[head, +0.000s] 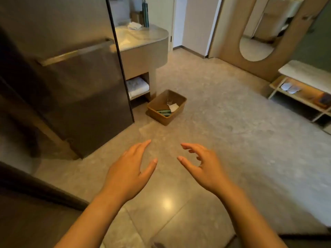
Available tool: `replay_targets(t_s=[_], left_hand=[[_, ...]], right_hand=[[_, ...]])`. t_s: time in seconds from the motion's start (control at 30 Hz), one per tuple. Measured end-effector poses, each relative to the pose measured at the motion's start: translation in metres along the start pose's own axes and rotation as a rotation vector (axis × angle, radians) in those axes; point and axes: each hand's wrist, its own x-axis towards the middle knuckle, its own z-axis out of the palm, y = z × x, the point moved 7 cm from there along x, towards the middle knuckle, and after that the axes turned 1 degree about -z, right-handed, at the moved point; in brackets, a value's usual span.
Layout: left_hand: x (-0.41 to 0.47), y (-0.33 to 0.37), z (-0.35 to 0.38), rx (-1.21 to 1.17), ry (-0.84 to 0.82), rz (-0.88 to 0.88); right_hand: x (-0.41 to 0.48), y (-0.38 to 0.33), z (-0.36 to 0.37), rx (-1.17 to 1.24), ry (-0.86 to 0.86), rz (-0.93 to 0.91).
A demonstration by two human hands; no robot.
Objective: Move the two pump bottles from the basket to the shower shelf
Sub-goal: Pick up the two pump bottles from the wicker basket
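Note:
A brown rectangular basket (162,117) stands on the tiled floor beside the vanity. Two dark green pump bottles (163,111) lie flat in its near corner, next to a white packet and a small clear item. My left hand (131,170) and my right hand (201,165) are held out over the floor well short of the basket, both empty with fingers apart. The shower shelf is not in view.
A dark glass shower panel (75,86) with a bar handle fills the left. The vanity (143,51) holds folded towels below and a green bottle on top. A low bench (304,83) with slippers stands at the right. An arched mirror leans against the far wall.

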Motion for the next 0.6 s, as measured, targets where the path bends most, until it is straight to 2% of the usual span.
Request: replay_targets(t_s=[0.33, 0.6], left_hand=[[0.022, 0.015, 0.032, -0.029, -0.02, 0.056], [0.107, 0.029, 0.044, -0.089, -0.075, 0.141]], right_hand=[[-0.012, 0.038, 0.0, 0.042, -0.005, 0.109], [0.044, 0.061, -0.026, 0.016, 0.067, 0.164]])
